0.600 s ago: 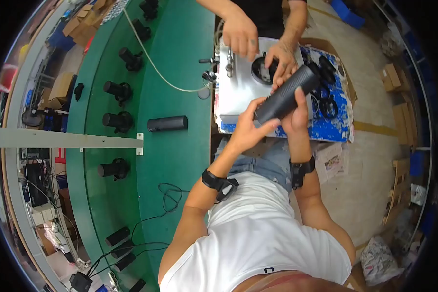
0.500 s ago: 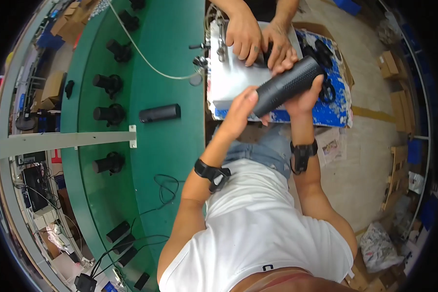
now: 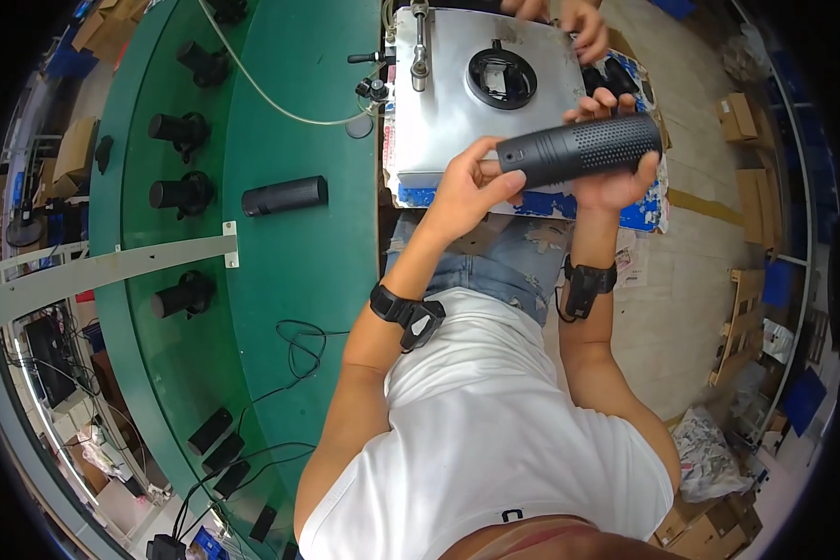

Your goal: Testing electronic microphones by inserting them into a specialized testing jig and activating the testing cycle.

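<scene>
Both my hands hold a black cylinder [image 3: 579, 147] with a perforated mesh body, lying sideways above my lap. My left hand [image 3: 467, 187] grips its smooth left end. My right hand [image 3: 616, 182] wraps the mesh end from below. Behind it stands a metal fixture plate [image 3: 439, 103] with a round black socket [image 3: 501, 78]. Another person's hands [image 3: 569, 19] reach onto the plate's far right corner, beside several black parts [image 3: 616, 75].
A second black cylinder [image 3: 285, 196] lies on the green conveyor [image 3: 280, 280] to my left. Several black cylinders [image 3: 182, 193] stand along the conveyor's outer lane. A hose [image 3: 271, 103] runs to the fixture. Cables [image 3: 299, 345] trail nearby. Cardboard boxes [image 3: 747, 121] sit at right.
I have lowered the cylinder toward me and turned it level. The other person's hands have drawn back from the socket to the plate's far corner.
</scene>
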The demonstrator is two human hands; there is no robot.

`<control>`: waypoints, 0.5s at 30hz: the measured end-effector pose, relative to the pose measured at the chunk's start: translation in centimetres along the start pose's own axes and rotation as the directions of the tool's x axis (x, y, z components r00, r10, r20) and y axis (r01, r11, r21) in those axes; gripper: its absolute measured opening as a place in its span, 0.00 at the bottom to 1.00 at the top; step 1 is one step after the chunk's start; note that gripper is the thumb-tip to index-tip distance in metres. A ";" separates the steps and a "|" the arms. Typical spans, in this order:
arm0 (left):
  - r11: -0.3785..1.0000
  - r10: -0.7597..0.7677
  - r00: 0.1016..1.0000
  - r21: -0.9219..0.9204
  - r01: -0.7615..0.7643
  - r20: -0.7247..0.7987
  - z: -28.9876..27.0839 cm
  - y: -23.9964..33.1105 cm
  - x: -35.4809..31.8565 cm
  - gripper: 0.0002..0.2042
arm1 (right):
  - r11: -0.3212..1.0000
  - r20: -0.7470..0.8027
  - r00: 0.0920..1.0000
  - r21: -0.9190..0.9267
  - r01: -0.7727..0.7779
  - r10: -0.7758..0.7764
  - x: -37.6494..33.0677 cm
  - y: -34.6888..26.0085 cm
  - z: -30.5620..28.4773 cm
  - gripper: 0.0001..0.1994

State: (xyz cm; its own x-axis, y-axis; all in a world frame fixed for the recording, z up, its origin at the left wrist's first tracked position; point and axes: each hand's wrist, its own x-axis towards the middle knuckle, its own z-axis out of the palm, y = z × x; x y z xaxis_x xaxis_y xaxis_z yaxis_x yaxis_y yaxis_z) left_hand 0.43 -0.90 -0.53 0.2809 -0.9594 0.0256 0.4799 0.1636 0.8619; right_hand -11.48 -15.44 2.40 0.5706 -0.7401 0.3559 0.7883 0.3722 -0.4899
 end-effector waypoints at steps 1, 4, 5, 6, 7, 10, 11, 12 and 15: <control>0.998 -0.069 0.996 -0.005 0.069 0.057 -0.5 -0.3 0.3 0.17 | 0.999 0.081 0.997 0.050 -0.013 0.009 0.2 -0.2 -1.0 0.36; 0.993 -0.094 0.991 0.076 0.087 0.092 -1.6 -2.5 1.3 0.17 | 0.983 0.317 0.947 0.158 -0.096 0.041 2.1 -0.4 -3.7 0.34; 0.988 -0.152 0.984 0.019 0.151 0.098 -1.7 -2.7 1.5 0.20 | 0.984 0.436 0.899 0.136 -0.116 0.046 2.8 -0.4 -4.2 0.33; 0.985 -0.170 0.985 0.032 0.169 0.024 -1.8 -2.9 1.8 0.23 | 0.995 0.265 0.960 -0.068 -0.072 0.088 3.6 -0.6 -4.0 0.32; 0.985 -0.168 0.985 0.031 0.167 0.026 -1.8 -2.8 1.9 0.23 | 0.969 0.112 0.993 -0.249 0.006 0.022 4.8 -0.3 -2.6 0.30; 0.997 -0.082 0.988 0.004 0.083 -0.129 -2.1 -2.5 1.4 0.17 | 0.737 0.199 0.955 -0.607 0.297 -0.221 9.2 1.6 -2.2 0.22; 0.997 -0.079 0.989 0.005 0.080 -0.125 -2.2 -2.6 1.2 0.17 | 0.636 0.241 0.937 -0.689 0.348 -0.253 10.3 2.4 -2.5 0.19; 0.996 -0.053 0.991 0.059 0.061 -0.121 -2.3 -2.4 1.1 0.14 | 0.527 0.235 0.947 -0.788 0.318 -0.219 10.8 3.3 -2.8 0.16; 0.993 -0.037 0.989 0.106 0.053 -0.145 -2.7 -1.5 0.3 0.10 | 0.497 0.179 0.953 -0.821 0.282 -0.245 10.8 5.1 -3.3 0.16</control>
State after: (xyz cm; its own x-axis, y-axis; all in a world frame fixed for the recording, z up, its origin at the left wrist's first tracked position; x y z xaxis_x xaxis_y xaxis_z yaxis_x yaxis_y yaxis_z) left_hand 2.01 -0.83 -3.17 0.3806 -0.9213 -0.0799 0.4032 0.0876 0.9109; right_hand -1.99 -23.41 1.11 0.3916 -0.6962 0.6016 0.3638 -0.4834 -0.7962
